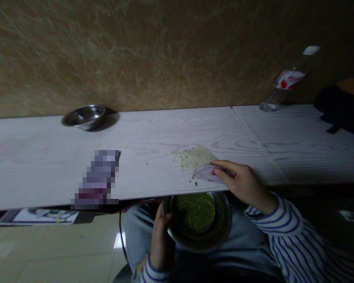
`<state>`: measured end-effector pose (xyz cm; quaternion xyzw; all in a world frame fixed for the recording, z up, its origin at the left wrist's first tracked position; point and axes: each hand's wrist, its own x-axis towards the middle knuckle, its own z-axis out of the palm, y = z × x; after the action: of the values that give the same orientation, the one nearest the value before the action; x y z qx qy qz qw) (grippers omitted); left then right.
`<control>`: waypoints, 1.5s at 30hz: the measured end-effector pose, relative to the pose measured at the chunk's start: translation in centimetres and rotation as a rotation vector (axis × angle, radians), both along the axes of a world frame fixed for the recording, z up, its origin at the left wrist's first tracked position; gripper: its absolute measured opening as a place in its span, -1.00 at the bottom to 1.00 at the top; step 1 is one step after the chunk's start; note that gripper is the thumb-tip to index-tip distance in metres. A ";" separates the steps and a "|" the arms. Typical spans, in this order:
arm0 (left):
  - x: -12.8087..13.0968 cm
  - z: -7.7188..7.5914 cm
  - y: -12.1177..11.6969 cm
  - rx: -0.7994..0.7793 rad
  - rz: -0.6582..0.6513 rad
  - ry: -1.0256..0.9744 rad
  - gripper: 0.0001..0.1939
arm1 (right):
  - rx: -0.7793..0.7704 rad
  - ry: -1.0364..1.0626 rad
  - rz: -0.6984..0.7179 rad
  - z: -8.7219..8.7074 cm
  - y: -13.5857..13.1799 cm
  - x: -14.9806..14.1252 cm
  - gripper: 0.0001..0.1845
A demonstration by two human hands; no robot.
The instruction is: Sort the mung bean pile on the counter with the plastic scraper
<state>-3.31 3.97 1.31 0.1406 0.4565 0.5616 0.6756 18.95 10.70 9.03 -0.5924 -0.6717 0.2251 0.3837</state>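
My left hand (162, 230) grips the rim of a metal bowl (202, 247), which rests at my lap just below the table edge. Green mung beans (196, 212) lie inside it. Above the tabletop, my right hand (238, 177) pinches a thin, pale purple sheet or card (208, 173); its exact kind is unclear. The sheet's edge meets a pile of white grains (196, 156), which look like rice, with some dark green bits among them. A few loose beans (196, 183) lie between the pile and the table's front edge.
An empty metal bowl (85, 118) stands near the wall at the left. A blurred-out flat object (97, 181) lies at the table's front left. A clear plastic bottle (289, 80) stands at the back right, beside a dark item (339, 106). The table (147, 129) is narrow.
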 end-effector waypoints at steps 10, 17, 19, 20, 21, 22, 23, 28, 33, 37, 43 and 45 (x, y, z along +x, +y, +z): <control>0.0 -0.6 0.2 -0.010 0.008 -0.004 -0.52 | 0.004 -0.006 0.050 0.4 0.1 -0.6 -0.73; -0.4 -0.3 0.4 -0.004 0.011 0.004 -0.52 | 0.044 0.019 -0.034 -0.5 1.1 -0.2 -0.72; -0.5 -0.4 0.5 0.000 0.019 -0.002 -0.54 | 0.045 0.032 -0.061 -0.6 1.1 -0.1 -0.70; -0.6 -0.4 0.6 -0.002 0.020 -0.009 -0.54 | 0.045 0.035 -0.062 -0.7 1.0 -0.3 -0.70; -0.6 -0.5 0.7 -0.008 0.020 -0.017 -0.54 | 0.042 0.032 -0.054 -0.7 0.9 -0.5 -0.70; -0.6 -0.5 0.8 -0.016 0.025 -0.021 -0.54 | 0.041 0.025 -0.039 -0.7 0.8 -0.8 -0.70; -0.7 -0.6 0.9 -0.023 0.032 -0.023 -0.53 | 0.040 0.011 -0.019 -0.6 0.7 -1.2 -0.70; -0.9 -0.4 1.1 -0.041 0.062 -0.013 -0.53 | 0.053 -0.058 -0.047 -0.5 1.2 -1.8 -0.68; -1.0 -0.3 1.2 -0.031 0.066 -0.024 -0.54 | 0.082 -0.058 -0.121 -0.3 1.9 -0.4 -0.69; -0.9 -0.6 1.4 -0.021 0.077 -0.015 -0.51 | 0.072 -0.072 -0.039 0.1 1.4 -0.8 -0.70; -1.1 -0.5 1.3 -0.004 0.094 -0.015 -0.53 | 0.045 -0.091 0.133 0.2 1.8 -2.9 -0.74; -1.2 -0.2 1.3 -0.012 0.083 -0.024 -0.53 | 0.037 -0.085 0.114 0.0 2.3 -2.9 -0.73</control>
<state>-4.49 5.28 1.13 0.1107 0.4569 0.5882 0.6580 16.07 12.99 9.03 -0.5553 -0.7240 0.2087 0.3521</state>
